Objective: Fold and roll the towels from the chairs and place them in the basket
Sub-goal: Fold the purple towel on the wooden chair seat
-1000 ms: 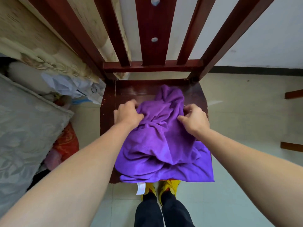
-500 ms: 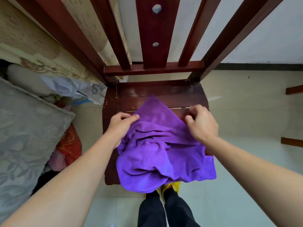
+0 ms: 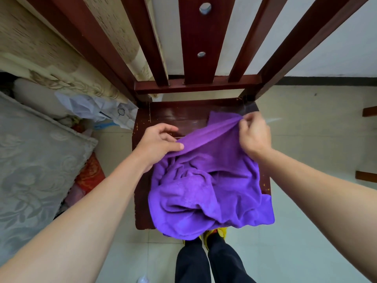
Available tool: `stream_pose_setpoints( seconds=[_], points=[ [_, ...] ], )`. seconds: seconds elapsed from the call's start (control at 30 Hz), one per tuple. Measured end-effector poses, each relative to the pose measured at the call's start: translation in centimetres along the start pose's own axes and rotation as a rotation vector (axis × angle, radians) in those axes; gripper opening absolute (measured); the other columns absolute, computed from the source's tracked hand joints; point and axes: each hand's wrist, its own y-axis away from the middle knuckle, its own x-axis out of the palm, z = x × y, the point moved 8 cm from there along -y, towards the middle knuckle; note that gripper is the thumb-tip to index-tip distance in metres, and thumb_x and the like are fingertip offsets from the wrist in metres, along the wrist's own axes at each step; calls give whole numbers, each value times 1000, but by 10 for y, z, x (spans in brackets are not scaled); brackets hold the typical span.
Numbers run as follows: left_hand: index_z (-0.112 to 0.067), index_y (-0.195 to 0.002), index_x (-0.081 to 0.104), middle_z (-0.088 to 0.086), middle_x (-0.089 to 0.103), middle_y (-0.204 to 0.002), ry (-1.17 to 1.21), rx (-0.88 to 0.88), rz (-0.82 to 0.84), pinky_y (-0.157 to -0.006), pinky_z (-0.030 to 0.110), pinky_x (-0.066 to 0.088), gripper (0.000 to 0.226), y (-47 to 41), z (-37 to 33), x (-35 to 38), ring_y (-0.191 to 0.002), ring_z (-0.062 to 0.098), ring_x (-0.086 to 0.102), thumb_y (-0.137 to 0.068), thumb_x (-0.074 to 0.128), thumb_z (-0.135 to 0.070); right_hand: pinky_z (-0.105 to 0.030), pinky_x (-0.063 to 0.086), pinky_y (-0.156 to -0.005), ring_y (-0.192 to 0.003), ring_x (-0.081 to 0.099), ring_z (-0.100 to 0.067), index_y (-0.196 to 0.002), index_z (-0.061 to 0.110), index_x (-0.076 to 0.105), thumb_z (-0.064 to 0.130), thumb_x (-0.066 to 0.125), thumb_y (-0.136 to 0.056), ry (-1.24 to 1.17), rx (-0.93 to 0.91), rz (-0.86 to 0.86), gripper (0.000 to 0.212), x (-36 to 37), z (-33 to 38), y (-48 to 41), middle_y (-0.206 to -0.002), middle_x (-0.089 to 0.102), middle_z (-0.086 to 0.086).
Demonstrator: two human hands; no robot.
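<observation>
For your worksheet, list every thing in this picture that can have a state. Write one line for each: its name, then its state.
purple towel: crumpled on the seat, far edge pulled taut between both hands, near part hanging over the seat's front edge.
left hand: pinches the towel's edge.
right hand: pinches the same edge, near the seat's far right corner.
chair: upright, seat mostly covered by the towel.

Crumpled purple towel [image 3: 206,193] lies on the chair seat [image 3: 173,117], far edge stretched taut, front apparently overhanging
</observation>
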Motion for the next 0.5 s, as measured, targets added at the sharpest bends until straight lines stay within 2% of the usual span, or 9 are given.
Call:
stream_pose_setpoints(
  seconds=[0.07,0.1,0.13,0.17,0.23,0.3,0.4,0.5],
  points=[
    [-7,-97,68,7,63,-67,-146,-47,51,-64,18,48,28,0,8,7,-59,10,57,-74,76,5,-38,43,-89,-103,59,-34,-109,15,57,23,46,-96,-102,-23,-76,19,-13,3,-6,-103,67,-11],
    [-8,-89,69,9,63,-69,-173,-52,-9,-66,22,47,17,-3,13,3,-63,14,56,-76,75,2,-39,45,-88,-96,60,-30,-106,17,57,24,48,-96,-124,-66,-94,15,-17,8,-7,-93,67,-6],
    [-11,-79,69,8,61,-70,-153,-51,-116,-67,26,45,11,-6,17,-5,-67,17,54,-80,73,0,-42,47,-85,-86,59,-26,-103,20,57,26,51,-94,-153,-113,-98,12,-21,14,-9,-80,63,1],
    [-16,-71,65,7,60,-69,-92,-62,-255,-67,28,43,18,-9,25,-19,-69,18,52,-83,70,-3,-43,48,-80,-77,57,-21,-101,22,57,31,55,-92,-184,-153,-85,13,-21,20,-10,-70,58,6],
    [-18,-63,56,8,57,-71,70,-115,-504,-67,31,42,26,-10,43,-47,-71,19,51,-86,64,-10,-41,50,-73,-69,55,-15,-106,25,58,46,65,-83,-195,-191,8,31,-17,28,-13,-64,54,9],
    [-16,-60,51,10,55,-71,142,-168,-611,-66,34,41,30,-5,57,-64,-71,20,50,-88,62,-16,-40,51,-73,-71,60,-15,-113,28,58,55,72,-73,-109,-177,167,50,-6,24,-14,-67,59,9],
    [-17,-66,56,11,57,-77,144,-130,-507,-67,33,42,25,-6,54,-60,-75,20,52,-91,61,-16,-38,52,-86,-93,65,-19,-123,25,57,56,79,-67,103,-162,355,68,13,5,-2,-95,69,4],
    [-19,-72,60,8,61,-82,150,42,-437,-74,32,45,22,-10,18,-57,-81,21,56,-91,61,-9,-39,48,-93,-110,59,-24,-125,27,55,58,75,-68,284,-200,367,68,27,-8,11,-121,59,-1]
  ],
)
